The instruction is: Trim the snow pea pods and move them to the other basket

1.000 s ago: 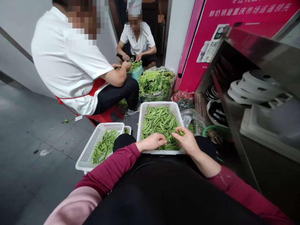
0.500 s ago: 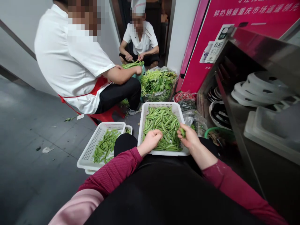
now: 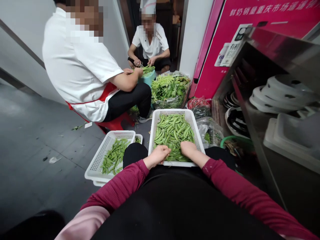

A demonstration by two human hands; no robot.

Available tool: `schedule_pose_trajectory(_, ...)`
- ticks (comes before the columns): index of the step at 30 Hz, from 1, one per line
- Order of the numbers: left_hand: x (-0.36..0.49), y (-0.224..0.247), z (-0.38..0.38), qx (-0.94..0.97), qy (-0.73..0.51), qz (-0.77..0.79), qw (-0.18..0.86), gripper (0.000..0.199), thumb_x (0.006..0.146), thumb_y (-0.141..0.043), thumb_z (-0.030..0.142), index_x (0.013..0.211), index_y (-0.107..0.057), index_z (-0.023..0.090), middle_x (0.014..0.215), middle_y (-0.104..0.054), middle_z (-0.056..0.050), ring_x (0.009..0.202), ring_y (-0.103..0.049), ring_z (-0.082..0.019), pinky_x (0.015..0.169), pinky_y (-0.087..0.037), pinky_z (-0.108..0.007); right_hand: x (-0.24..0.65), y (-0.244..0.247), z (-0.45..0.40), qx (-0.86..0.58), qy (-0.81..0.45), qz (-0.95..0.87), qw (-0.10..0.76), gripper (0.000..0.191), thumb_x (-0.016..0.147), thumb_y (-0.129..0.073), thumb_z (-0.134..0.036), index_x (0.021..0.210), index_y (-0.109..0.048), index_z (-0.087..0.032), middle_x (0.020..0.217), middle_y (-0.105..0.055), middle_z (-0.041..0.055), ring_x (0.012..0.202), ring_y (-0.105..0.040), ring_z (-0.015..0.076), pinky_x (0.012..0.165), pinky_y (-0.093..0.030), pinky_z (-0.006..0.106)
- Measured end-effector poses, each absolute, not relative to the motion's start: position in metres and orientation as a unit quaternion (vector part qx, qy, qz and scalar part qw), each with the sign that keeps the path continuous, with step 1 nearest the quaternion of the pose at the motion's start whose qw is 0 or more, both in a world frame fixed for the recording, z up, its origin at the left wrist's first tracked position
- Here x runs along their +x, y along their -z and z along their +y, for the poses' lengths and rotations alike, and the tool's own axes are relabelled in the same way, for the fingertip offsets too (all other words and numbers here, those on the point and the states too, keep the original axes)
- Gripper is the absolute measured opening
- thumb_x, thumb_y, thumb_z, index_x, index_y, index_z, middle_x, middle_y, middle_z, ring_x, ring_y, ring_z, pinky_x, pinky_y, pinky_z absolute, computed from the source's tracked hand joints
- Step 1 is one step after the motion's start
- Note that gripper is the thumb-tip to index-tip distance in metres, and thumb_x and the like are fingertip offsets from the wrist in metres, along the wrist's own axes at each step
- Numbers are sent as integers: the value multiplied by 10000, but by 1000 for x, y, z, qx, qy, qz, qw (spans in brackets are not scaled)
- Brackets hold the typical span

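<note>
Resting on my lap is a white perforated basket (image 3: 151, 133) full of green pea pods (image 3: 172, 128). My left hand (image 3: 160, 154) is closed in a pinch over its near left corner; whatever lies in the fingers is hidden. Over the near right part of the pods, my right hand (image 3: 189, 149) is closed too, fingers turned down among them, and I cannot make out what it holds. To my left, on the floor, a second white basket (image 3: 93, 168) holds more pods (image 3: 115, 156), with another basket under it.
Two co-workers in white sit ahead, one on a red stool (image 3: 116, 122), handling green stems. A bag of leafy greens (image 3: 170, 88) stands beyond my basket. Right are a clear plastic bag (image 3: 207, 128), a green-rimmed basket (image 3: 226, 138) and a metal shelf (image 3: 252, 126) with trays.
My right hand has moved left and inward from the basket's right rim, where a pod showed in its fingers. My left hand has barely shifted. The seated co-worker's hand has drawn back left.
</note>
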State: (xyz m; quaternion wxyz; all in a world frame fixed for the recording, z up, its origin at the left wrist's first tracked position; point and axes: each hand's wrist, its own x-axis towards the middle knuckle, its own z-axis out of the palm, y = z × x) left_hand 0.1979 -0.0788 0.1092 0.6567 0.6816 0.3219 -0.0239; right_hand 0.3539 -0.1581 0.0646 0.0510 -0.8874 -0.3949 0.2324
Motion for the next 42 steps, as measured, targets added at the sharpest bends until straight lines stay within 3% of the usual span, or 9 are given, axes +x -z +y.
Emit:
schedule_pose_trajectory(6, 203, -103, -80, 736, 53, 300, 605, 185, 759, -445, 263, 773, -573, 131, 534, -467, 49, 282, -301, -17, 291, -230, -160, 394, -82, -187, -882, -236, -408, -2, 185, 675, -543, -260, 763, -649, -137, 794, -652, 121, 739, -606, 223, 595, -447, 272)
schedule_pose_trajectory(12, 215, -96, -88, 784, 55, 269, 557, 193, 739, -418, 183, 806, -589, 126, 551, -517, 27, 297, -313, -27, 297, -229, -156, 367, -79, -189, -886, -200, -417, 0, 256, 714, -531, -299, 902, -615, -148, 969, -610, 151, 897, -567, 250, 716, -421, 323)
schedule_pose_trajectory(16, 208, -95, -82, 774, 63, 291, 558, 288, 719, -379, 112, 942, -561, 128, 625, -570, 10, 293, -318, -25, 303, -249, -154, 343, -66, -178, -878, -241, -414, 5, 304, 549, -687, -337, 771, -640, -135, 887, -627, 167, 823, -586, 277, 663, -435, 338)
schedule_pose_trajectory(20, 200, -97, -77, 769, 50, 280, 572, 376, 717, -341, 95, 1031, -537, 158, 675, -565, 16, 301, -315, -18, 317, -263, -156, 350, -66, -177, -874, -270, -403, 38, 196, 540, -674, -234, 697, -631, -125, 830, -632, 152, 763, -589, 263, 607, -431, 314)
schedule_pose_trajectory(25, 203, -105, -82, 782, 59, 265, 561, 334, 694, -351, 109, 897, -614, 144, 600, -501, 27, 330, -297, -15, 340, -236, -152, 371, -87, -199, -833, -350, -403, 147, 227, 723, -489, -351, 703, -605, -158, 612, -583, 32, 481, -503, 109, 423, -365, 216)
schedule_pose_trajectory(29, 210, -117, -95, 806, 93, 196, 550, 307, 741, -366, 206, 908, -613, 134, 504, -434, 43, 360, -303, -40, 375, -249, -170, 365, -100, -212, -698, -519, -265, 417, 240, 707, -513, -385, 686, -544, -148, 557, -496, -20, 349, -317, 36, 314, -212, 180)
schedule_pose_trajectory(31, 213, -123, -100, 842, 65, 151, 514, 279, 749, -410, 282, 840, -622, 124, 522, -459, 33, 431, -353, -53, 432, -288, -174, 357, -104, -213, -641, -547, -200, 500, 228, 648, -587, -352, 612, -500, -144, 528, -467, -33, 344, -295, 25, 309, -175, 171)
schedule_pose_trajectory(37, 213, -132, -106, 902, -21, 107, 418, 248, 770, -380, 240, 717, -596, 130, 629, -542, 1, 559, -431, -77, 549, -341, -181, 335, -111, -207, -624, -511, -166, 567, 243, 633, -613, -349, 584, -475, -154, 423, -427, -58, 322, -290, 33, 301, -175, 168)
schedule_pose_trajectory(42, 210, -132, -107, 934, -87, 51, 344, 179, 718, -415, 166, 635, -572, 137, 634, -542, -11, 605, -470, -92, 609, -367, -193, 326, -122, -209, -616, -524, -194, 556, 258, 662, -595, -347, 560, -443, -165, 365, -359, -81, 308, -270, 35, 298, -169, 169)
